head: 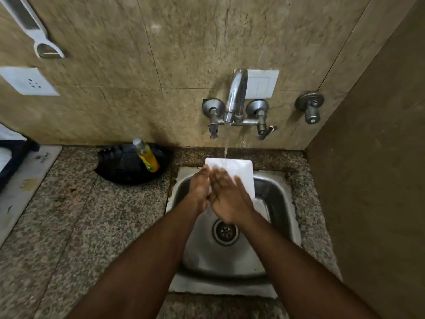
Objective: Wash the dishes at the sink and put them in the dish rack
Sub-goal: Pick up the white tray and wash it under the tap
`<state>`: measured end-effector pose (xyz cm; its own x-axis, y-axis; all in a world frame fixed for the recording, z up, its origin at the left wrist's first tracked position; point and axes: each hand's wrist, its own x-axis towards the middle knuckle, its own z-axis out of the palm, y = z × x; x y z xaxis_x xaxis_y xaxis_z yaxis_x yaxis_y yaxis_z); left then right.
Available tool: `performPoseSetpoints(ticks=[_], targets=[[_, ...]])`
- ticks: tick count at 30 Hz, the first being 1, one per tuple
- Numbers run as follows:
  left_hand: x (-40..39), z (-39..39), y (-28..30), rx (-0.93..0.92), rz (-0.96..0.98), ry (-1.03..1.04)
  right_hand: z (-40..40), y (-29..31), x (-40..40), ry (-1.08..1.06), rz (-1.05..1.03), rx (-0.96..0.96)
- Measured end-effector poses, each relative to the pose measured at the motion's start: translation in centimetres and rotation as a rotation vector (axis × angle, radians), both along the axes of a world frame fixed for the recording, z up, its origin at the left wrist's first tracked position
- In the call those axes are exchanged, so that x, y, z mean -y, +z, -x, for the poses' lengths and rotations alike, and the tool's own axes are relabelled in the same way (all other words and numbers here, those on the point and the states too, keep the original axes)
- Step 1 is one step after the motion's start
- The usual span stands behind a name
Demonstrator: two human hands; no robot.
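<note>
Water (226,143) runs from the tap (236,97) onto a white rectangular plate (239,170), tilted over the sink (271,199) at its twelve o'clock edge. The left hand (199,187) grips the plate's nine o'clock side, fingers curled round its edge. The right hand (230,199) lies on its face, fingers straight. A yellow soap bottle (147,157) leans in a black pan (131,166) on the worktop (80,215), at ten o'clock from the sink.
</note>
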<state>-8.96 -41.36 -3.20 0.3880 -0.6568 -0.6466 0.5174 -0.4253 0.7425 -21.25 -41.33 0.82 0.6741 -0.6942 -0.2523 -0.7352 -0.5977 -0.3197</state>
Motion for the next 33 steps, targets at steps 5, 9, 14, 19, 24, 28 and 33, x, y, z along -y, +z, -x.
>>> performPoseSetpoints(ticks=[5, 9, 14, 19, 24, 28, 33], targets=[[0.2, 0.2, 1.1, 0.02, 0.123, 0.018, -1.9, 0.1, 2.9, -0.015, 0.09, -0.052], [-0.2, 0.2, 0.4, 0.114, 0.138, -0.001, -2.6, -1.1, 2.4, -0.134, 0.129, -0.003], [-1.1, -0.4, -1.3, 0.129, 0.119, 0.167, -0.1, -2.1, 0.8, 0.144, 0.084, 0.088], [-1.4, 1.1, -0.4, 0.256, 0.099, 0.187, 0.6, -3.5, 0.9, -0.069, 0.034, 0.048], [-1.0, 2.9, 1.1, 0.378, 0.145, 0.24, -1.4, -2.6, 2.5, -0.315, 0.031, 0.01], [-1.2, 2.3, 1.9, 0.594, 0.159, 0.249, -1.4, -2.2, 1.2, -0.286, -0.019, 0.009], [-1.9, 0.4, 1.2, 0.814, 0.19, 0.231, -0.5, -2.4, -0.5, -0.174, -0.057, 0.074]])
